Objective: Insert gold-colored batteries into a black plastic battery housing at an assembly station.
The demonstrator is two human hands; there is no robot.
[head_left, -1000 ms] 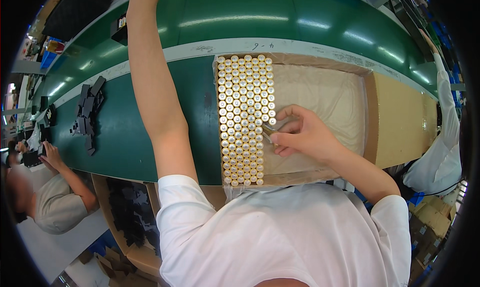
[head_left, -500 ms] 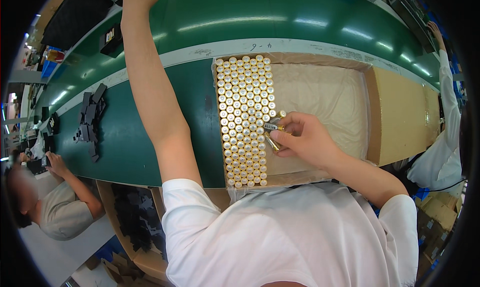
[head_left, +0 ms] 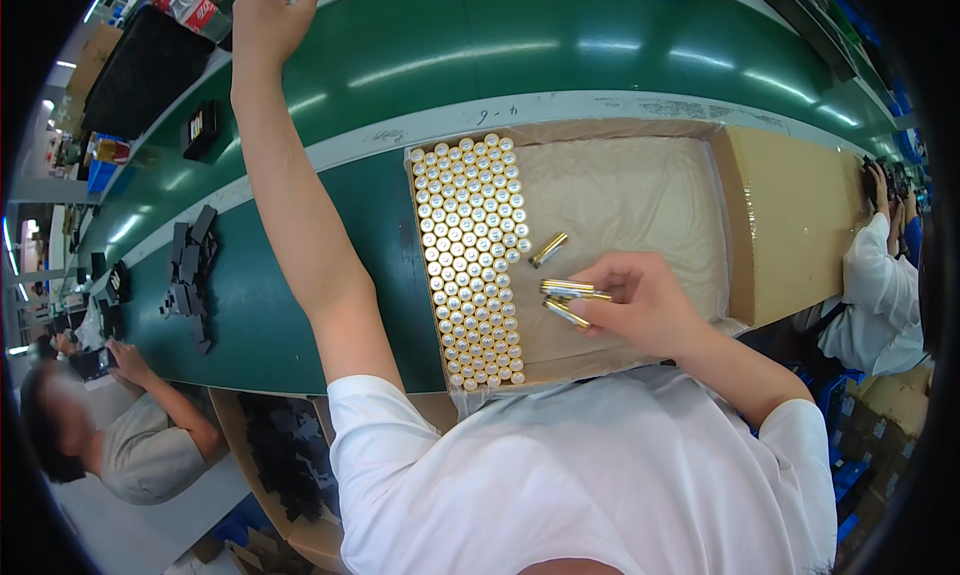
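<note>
Shiny cylindrical batteries (head_left: pixel 566 288), a small cluster, sit pinched in your right hand (head_left: pixel 637 293), now drawn away from the upright rows of cells (head_left: pixel 470 245); a loose battery (head_left: pixel 549 249) has come to lie on its side nearby, leaving it outside your grip. Wrinkled translucent liner (head_left: pixel 630 195) covers the base of the brown cardboard carton (head_left: pixel 800 225), beside smooth green benchtop (head_left: pixel 385 235). Your left hand (head_left: pixel 275 15) meets the upper edge, partly cut off; whether it holds anything cannot be told.
</note>
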